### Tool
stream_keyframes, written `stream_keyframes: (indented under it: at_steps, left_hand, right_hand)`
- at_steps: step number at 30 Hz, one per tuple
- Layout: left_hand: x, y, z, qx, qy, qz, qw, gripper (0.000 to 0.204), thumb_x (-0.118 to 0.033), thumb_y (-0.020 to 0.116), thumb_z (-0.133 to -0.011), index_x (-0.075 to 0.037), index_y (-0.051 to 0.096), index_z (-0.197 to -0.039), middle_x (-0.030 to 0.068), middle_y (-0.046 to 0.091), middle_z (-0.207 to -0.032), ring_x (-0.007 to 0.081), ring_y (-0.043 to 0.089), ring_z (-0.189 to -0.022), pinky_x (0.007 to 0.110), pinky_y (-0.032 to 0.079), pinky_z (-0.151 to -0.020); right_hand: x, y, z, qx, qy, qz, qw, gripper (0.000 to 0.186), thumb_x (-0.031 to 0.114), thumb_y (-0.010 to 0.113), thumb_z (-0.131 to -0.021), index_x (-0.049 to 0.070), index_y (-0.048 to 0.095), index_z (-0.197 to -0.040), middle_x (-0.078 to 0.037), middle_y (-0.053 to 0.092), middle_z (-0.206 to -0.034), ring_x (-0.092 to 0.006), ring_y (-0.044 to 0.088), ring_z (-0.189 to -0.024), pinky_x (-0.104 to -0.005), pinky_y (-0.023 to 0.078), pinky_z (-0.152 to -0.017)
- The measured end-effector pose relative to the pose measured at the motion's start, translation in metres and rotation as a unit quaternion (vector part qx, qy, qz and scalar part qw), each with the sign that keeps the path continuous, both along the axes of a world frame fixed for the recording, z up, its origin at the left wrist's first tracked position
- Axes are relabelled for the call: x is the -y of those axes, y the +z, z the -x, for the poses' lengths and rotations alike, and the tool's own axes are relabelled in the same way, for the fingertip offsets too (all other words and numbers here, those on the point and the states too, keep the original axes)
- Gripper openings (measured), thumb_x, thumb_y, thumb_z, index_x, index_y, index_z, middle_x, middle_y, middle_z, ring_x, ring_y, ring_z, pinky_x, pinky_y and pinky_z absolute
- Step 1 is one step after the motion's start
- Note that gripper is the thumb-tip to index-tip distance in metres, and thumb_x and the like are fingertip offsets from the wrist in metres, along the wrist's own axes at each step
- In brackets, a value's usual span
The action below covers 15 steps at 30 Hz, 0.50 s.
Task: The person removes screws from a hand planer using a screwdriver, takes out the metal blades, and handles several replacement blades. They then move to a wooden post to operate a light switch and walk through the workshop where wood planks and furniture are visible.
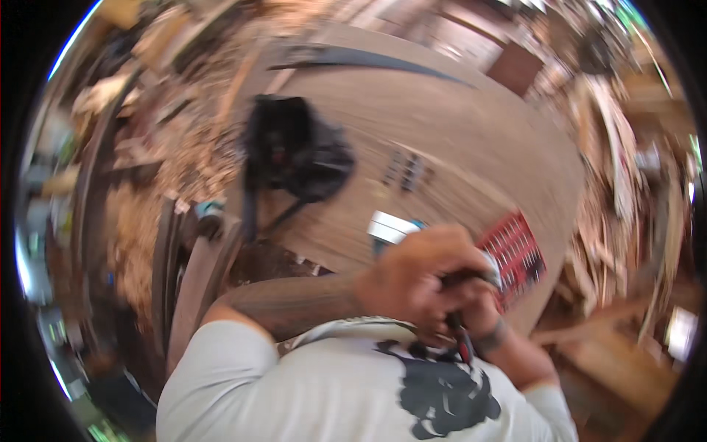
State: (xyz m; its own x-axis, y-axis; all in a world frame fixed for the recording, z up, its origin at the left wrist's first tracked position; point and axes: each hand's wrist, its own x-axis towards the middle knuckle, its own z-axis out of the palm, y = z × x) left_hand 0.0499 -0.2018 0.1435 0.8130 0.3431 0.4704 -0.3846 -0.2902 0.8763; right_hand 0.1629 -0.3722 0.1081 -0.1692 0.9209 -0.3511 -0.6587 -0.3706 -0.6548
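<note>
My left hand (pixel 416 269) and my right hand (pixel 475 306) are close together in front of my chest, fingers curled in. Between them is a slim black-and-red tool (pixel 464 342), its red-and-black end sticking out below toward my shirt. Blur and my fingers hide the rest, so its kind is unclear. My right wrist wears a dark band. Just beyond my left hand lies a white-and-teal object (pixel 392 227), partly covered by that hand. A red case (pixel 515 254) with rows of small metal pieces sits on the wooden table (pixel 456 132), right of my hands.
A black bag (pixel 294 158) lies on the table's left side. Several small dark pieces (pixel 409 173) rest mid-table. A long handsaw-like blade (pixel 383 62) lies along the far edge. Wood shavings (pixel 199 140) cover the left floor; wood strips (pixel 618 162) are piled right.
</note>
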Motion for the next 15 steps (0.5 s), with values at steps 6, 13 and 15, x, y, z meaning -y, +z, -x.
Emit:
stream_keyframes:
  at_steps: [6,13,15]
  left_hand:
    - [0.005,-0.019,0.037,-0.034,0.028,0.028,0.999,0.018,-0.017,0.078,-0.089,-0.006,0.069,-0.100,0.0137,0.064,-0.091,0.0365,0.066,-0.090,0.046,0.051,-0.078]
    - [0.006,-0.044,0.099,-0.084,0.078,0.026,0.993,0.019,-0.022,0.075,-0.096,-0.006,0.071,-0.105,0.0119,0.069,-0.096,0.0335,0.068,-0.087,0.042,0.053,-0.076]
    - [0.001,-0.036,0.118,-0.092,0.091,0.015,0.991,0.019,-0.021,0.075,-0.096,-0.005,0.070,-0.105,0.0134,0.070,-0.096,0.0327,0.069,-0.085,0.042,0.053,-0.076]
  right_hand:
    - [0.007,-0.025,0.006,-0.076,-0.146,0.112,0.980,0.068,0.073,0.040,-0.102,0.011,0.059,-0.123,-0.002,0.046,-0.059,-0.0169,0.052,-0.046,-0.0339,0.045,-0.042]
    - [-0.026,-0.024,0.035,0.093,-0.013,0.059,0.994,0.069,0.066,0.046,-0.104,0.004,0.052,-0.133,-0.004,0.051,-0.062,-0.0174,0.049,-0.041,-0.0324,0.044,-0.038]
    - [-0.038,-0.020,0.045,0.062,0.020,0.018,0.998,0.062,0.065,0.050,-0.103,0.006,0.055,-0.124,-0.004,0.050,-0.062,-0.0172,0.048,-0.040,-0.0331,0.042,-0.037]
